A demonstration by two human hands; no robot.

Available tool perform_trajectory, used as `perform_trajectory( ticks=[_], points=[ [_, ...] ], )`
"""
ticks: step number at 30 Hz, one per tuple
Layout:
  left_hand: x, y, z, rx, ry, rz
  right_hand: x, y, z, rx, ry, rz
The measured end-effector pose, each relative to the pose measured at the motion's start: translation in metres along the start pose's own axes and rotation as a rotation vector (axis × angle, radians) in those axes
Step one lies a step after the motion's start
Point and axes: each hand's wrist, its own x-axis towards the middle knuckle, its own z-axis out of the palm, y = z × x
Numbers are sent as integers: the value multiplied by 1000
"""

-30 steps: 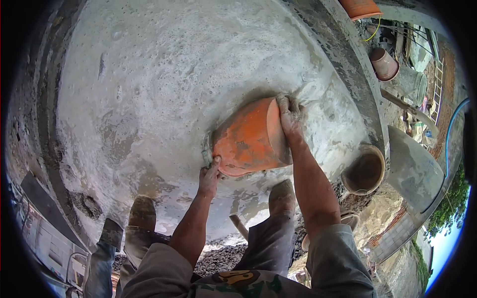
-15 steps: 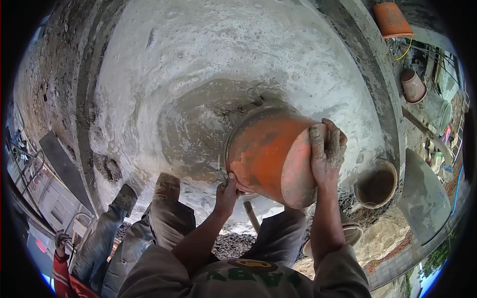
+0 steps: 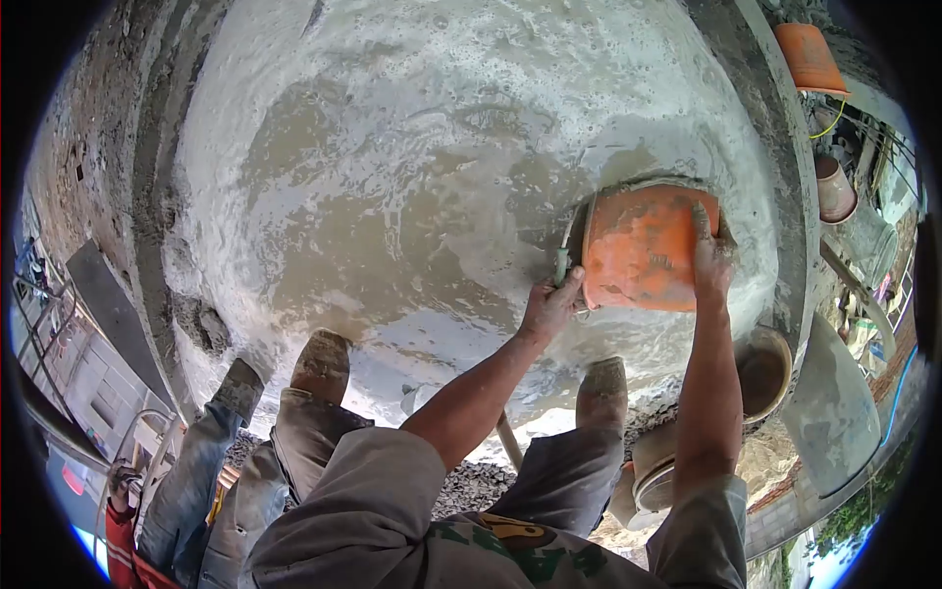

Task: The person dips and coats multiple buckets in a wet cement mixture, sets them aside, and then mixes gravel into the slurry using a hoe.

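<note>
An orange bucket [image 3: 643, 247], smeared with grey, lies on its side in the pale, foamy liquid [image 3: 392, 226], its mouth facing left. My left hand [image 3: 551, 304] is closed at the lower edge of the bucket's mouth, beside the handle with its green grip [image 3: 562, 265]. At the bucket's base, on the right, my right hand [image 3: 713, 253] grips it with the thumb over the side. The inside of the bucket is hidden.
Another orange bucket [image 3: 811, 59] is at the upper right, above a reddish bucket [image 3: 836, 191]. A round container [image 3: 763, 373] sits by the right rim. At the lower left are another person's jeans [image 3: 186, 471] and a red sleeve [image 3: 120, 545]. A shovel handle [image 3: 509, 440] lies between my legs.
The bucket has moved right and lies lower in the liquid, both my hands still on it. The liquid on the left has spread into a wide brownish patch with broken foam.
</note>
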Motion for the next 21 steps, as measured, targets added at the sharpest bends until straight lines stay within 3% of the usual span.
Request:
perform_trajectory(
  ticks=[2,5,11,14,17,20,21],
  points=[
    [3,-13,-14,79,-8,-20,-3,-11,-11,13,-103,-57],
    [-23,13,-17,38,-107,-62,-9,-6,-27,149,-160,43],
    [-54,45,-103,215,-160,-39,-28,46,37,464,-224,160],
    [-82,31,-142,195,-105,-106,-40,53,65,480,-276,166],
    [-106,38,-129,196,-59,-87,-51,61,70,531,-355,251],
    [-132,49,-133,234,38,-73,-60,52,94,374,-326,157],
    [-141,57,-132,263,55,-35,-66,34,93,407,-427,240]
  ],
)
